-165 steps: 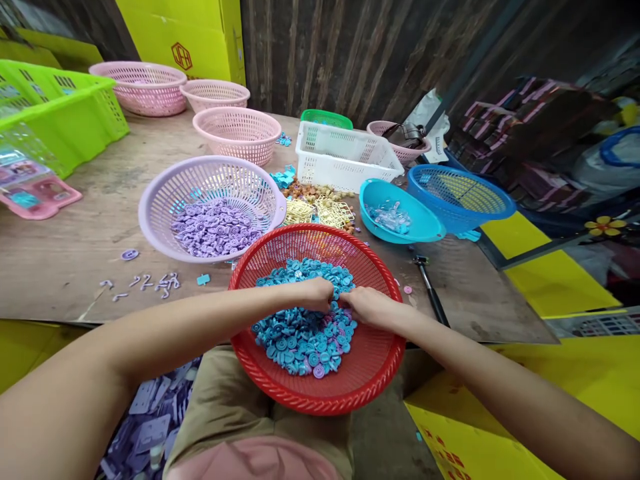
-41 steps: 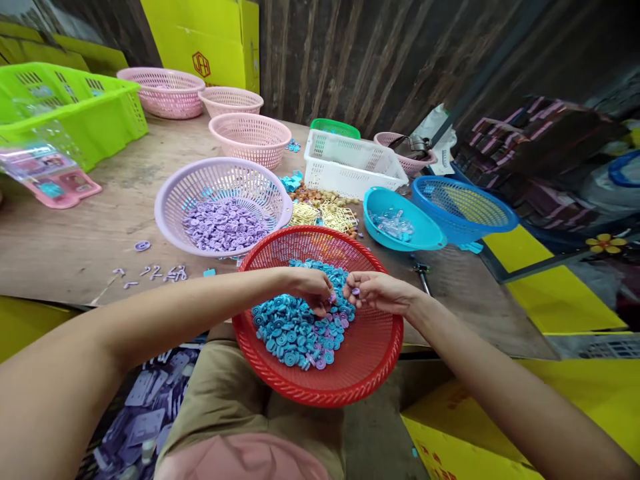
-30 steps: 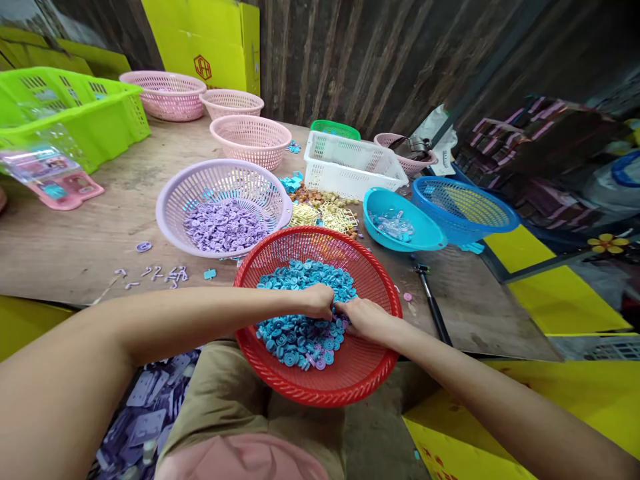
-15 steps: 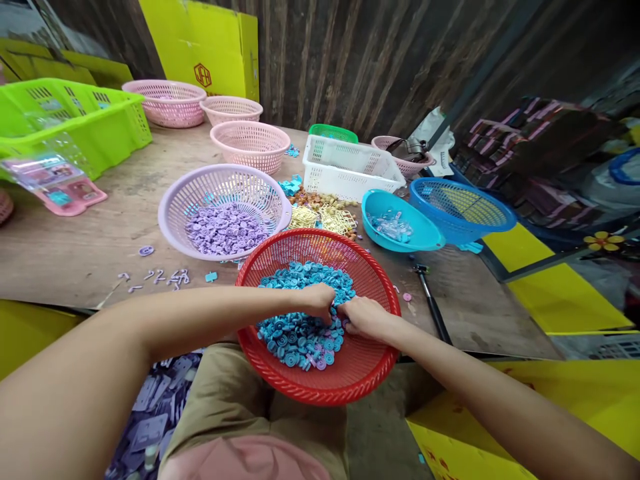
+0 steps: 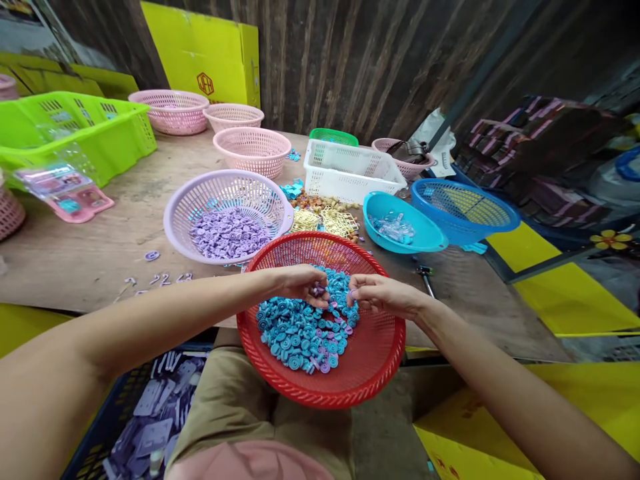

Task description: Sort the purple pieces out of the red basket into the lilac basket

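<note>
A red plastic basket [image 5: 375, 373] rests at the table's front edge, partly over my lap. Inside lies a heap of small round blue plastic pieces [image 5: 295, 333] with a few purple ones [image 5: 325, 363] among them. Over the heap, my left hand [image 5: 305, 283] has its fingers curled around some small purple pieces [image 5: 318, 289]. My right hand [image 5: 383, 295] pinches one small purple piece [image 5: 352, 295] between thumb and fingers, just right of the left hand. Behind the red basket stands a lilac basket [image 5: 175, 227] with many purple round pieces [image 5: 230, 233] in it.
A turquoise bowl [image 5: 430, 237] with clear pieces and a blue basket [image 5: 465, 207] stand at right, near a hammer [image 5: 427, 280]. Behind are a white basket [image 5: 350, 180] and pink baskets [image 5: 253, 150]. At left sits a green crate [image 5: 120, 137]. A crate of purple parts [image 5: 150, 427] is below.
Both hands have risen out of the heap and drawn slightly apart. Purple pieces now show in the left hand's fingers and one in the right hand's pinch. The view has shifted slightly.
</note>
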### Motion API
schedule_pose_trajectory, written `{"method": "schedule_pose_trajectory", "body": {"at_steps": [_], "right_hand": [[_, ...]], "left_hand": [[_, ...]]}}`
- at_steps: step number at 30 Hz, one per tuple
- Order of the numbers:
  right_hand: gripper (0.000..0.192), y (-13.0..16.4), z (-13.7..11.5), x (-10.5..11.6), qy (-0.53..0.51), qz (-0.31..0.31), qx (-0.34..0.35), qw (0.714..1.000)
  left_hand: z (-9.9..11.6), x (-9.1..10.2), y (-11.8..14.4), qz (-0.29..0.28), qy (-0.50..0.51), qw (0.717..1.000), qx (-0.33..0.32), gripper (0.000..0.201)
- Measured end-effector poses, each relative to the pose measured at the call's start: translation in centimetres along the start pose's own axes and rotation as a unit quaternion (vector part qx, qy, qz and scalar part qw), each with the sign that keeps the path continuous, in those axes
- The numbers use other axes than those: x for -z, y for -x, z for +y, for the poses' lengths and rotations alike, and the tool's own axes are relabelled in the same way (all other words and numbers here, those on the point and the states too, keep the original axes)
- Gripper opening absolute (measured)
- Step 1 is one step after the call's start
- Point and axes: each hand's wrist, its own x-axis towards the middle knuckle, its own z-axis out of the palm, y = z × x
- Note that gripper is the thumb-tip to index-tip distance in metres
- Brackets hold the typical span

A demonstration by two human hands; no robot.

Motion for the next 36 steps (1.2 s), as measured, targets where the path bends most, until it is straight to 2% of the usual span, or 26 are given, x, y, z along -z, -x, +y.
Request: {"method": "schedule_pose_trajectory", "body": {"at_steps": [2,4,5,7,9,12,14,16,18,19,22,24,26,27,29,31,34,36], "right_hand": [[0.019,-0.3,0.4,-0.1,-0.087,0.026,-0.003,0.996],[0.018,-0.7,1.0,-0.1,-0.077,0.057,-0.013,0.995],[0.015,-0.9,1.2,-0.2,-0.036,0.065,-0.021,0.997],[0.009,-1.0,1.5,-0.6,0.106,0.066,-0.028,0.992],[0.010,-0.9,1.4,-1.4,0.294,0.061,-0.029,0.954],[0.016,-0.6,1.1,-2.9,0.526,0.036,-0.065,0.848],[0.025,-0.7,1.2,-4.0,0.598,0.009,-0.091,0.796],[0.029,-1.1,1.5,-4.8,0.628,-0.010,-0.095,0.773],[0.032,-1.4,1.9,-5.1,0.638,-0.017,-0.091,0.764],[0.031,-1.6,2.1,-5.1,0.640,-0.018,-0.088,0.763],[0.026,-1.5,2.1,-4.4,0.635,0.003,-0.084,0.768],[0.024,-1.2,1.7,-3.3,0.610,0.032,-0.073,0.788],[0.020,-0.8,1.1,-2.1,0.562,0.058,-0.045,0.824],[0.017,-0.7,0.7,-1.5,0.530,0.068,-0.025,0.845],[0.011,-0.4,0.0,-0.5,0.462,0.088,0.015,0.882],[0.007,-0.1,-0.7,0.1,0.393,0.100,0.042,0.913],[0.006,0.3,-1.1,0.4,0.308,0.099,0.057,0.944],[0.007,0.5,-1.0,0.4,0.275,0.099,0.057,0.955]], "left_hand": [[-0.1,-0.5,-0.3,0.014,-0.104,0.994,-0.011,0.014],[-0.3,-1.2,-0.6,0.048,-0.272,0.960,-0.037,0.015],[-0.4,-1.5,-0.8,0.072,-0.363,0.927,-0.053,0.016],[-0.7,-2.3,-1.2,0.118,-0.518,0.844,-0.079,0.016],[-1.2,-2.9,-1.8,0.135,-0.616,0.770,-0.098,0.016],[-2.0,-3.6,-2.8,0.119,-0.685,0.710,-0.116,0.017],[-2.2,-3.7,-3.2,0.111,-0.700,0.694,-0.124,0.019],[-2.0,-3.5,-3.4,0.112,-0.700,0.694,-0.127,0.018],[-1.6,-3.0,-3.4,0.115,-0.679,0.716,-0.115,0.014],[-1.3,-2.7,-3.3,0.115,-0.658,0.737,-0.108,0.014],[-0.7,-1.8,-2.8,0.084,-0.533,0.838,-0.086,0.021],[-0.6,-1.6,-2.6,0.043,-0.426,0.902,-0.051,0.025],[-0.8,-1.8,-2.6,0.025,-0.364,0.931,-0.019,0.026],[-1.0,-2.0,-2.7,0.034,-0.367,0.929,-0.020,0.025],[-1.5,-2.7,-2.9,0.076,-0.434,0.895,-0.069,0.021],[-1.9,-3.4,-3.2,0.104,-0.541,0.822,-0.144,0.018],[-2.2,-4.0,-3.3,0.061,-0.671,0.707,-0.218,0.024],[-2.2,-4.0,-3.3,0.019,-0.718,0.655,-0.233,0.027]]}}
